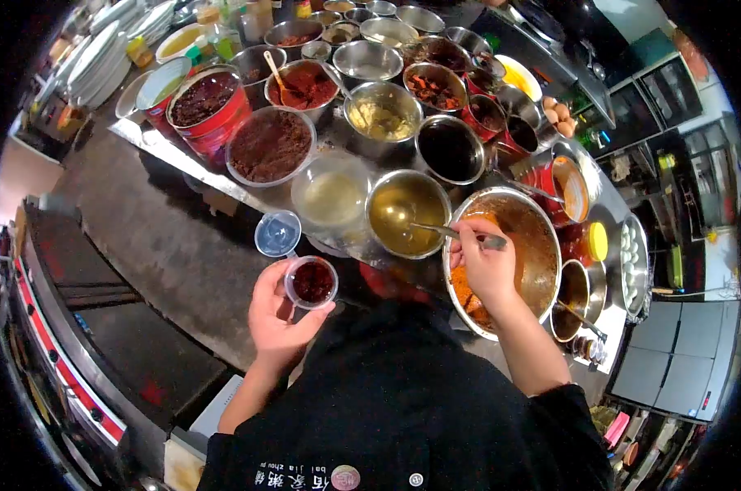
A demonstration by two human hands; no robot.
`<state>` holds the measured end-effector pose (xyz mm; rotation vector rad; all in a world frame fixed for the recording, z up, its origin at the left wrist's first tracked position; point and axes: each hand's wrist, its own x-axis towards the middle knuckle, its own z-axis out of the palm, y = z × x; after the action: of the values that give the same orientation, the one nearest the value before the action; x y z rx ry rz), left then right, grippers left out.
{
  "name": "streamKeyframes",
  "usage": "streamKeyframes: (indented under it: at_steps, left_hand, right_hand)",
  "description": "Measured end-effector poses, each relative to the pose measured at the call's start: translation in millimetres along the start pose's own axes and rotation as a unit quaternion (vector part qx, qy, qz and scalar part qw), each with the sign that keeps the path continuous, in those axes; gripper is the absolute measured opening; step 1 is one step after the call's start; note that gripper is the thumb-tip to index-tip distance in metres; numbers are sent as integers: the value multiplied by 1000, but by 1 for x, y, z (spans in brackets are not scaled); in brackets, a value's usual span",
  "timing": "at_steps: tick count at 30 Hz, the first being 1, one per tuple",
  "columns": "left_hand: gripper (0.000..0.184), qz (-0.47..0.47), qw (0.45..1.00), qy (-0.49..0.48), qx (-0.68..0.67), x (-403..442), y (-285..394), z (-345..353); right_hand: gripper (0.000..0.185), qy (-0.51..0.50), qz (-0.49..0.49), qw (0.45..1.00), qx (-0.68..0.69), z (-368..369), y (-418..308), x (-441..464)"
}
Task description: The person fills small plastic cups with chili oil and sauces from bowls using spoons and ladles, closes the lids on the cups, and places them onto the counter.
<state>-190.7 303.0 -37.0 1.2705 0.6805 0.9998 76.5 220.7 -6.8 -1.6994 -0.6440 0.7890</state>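
My left hand (pixel 279 315) is closed around a small clear plastic cup (pixel 312 282) of dark red sauce. A clear lid (pixel 278 234) hangs open beside the cup, apparently joined to it. In my right hand (pixel 487 260) is a spoon (pixel 436 230), gripped by its handle. Its far end reaches over a steel bowl of yellowish liquid (pixel 407 211); whether the tip is dipped in, I cannot tell. Below my right hand stands a large steel bowl (pixel 542 233) with orange-red paste (pixel 471 296) inside. A plastic tub of pale liquid (pixel 332 195) sits left of the yellowish liquid.
Several containers crowd the counter: a tub of dark red paste (pixel 271 147), a red bucket (pixel 208 106), a bowl of chopped garlic-like bits (pixel 382 114) and a bowl of dark liquid (pixel 450 151). A yellow-lidded jar (pixel 587 242) stands right. Stacked plates (pixel 101 65) are far left.
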Motion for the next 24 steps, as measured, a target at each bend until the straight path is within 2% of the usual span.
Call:
streamKeyframes:
  at_steps: [2, 5, 7, 9, 10, 12, 18, 19, 21, 24]
  left_hand:
    - [67, 7, 1000, -9, 1, 6, -3, 2]
    - [66, 26, 999, -48, -4, 15, -9, 6]
    - [65, -1, 999, -50, 7, 18, -8, 11]
    - [65, 5, 999, -54, 4, 22, -10, 17]
    - [64, 11, 998, -55, 2, 23, -11, 19]
    - [64, 9, 998, -62, -5, 25, -17, 24]
    - [64, 3, 997, -68, 22, 26, -33, 34]
    - [64, 4, 997, -63, 38, 27, -36, 36]
    - [64, -5, 997, -59, 39, 31, -47, 43]
    - [61, -57, 997, -46, 24, 37, -52, 56]
  right_hand:
    - [12, 16, -43, 998, -32, -5, -3, -5]
    - [10, 37, -51, 995, -71, -11, -12, -11]
    - [9, 38, -68, 993, -87, -18, -10, -14]
    - [9, 55, -142, 972, -178, -24, -7, -16]
    - [9, 57, -142, 972, -178, -26, -9, -18]
    - [9, 43, -209, 956, -201, -29, -14, -20]
    - [9, 26, -249, 943, -219, -40, -22, -25]
    - [9, 26, -249, 943, -219, -41, -23, -25]
    - [11, 47, -114, 986, -114, -43, -24, -28]
    - [15, 41, -106, 992, -48, -49, -36, -32]
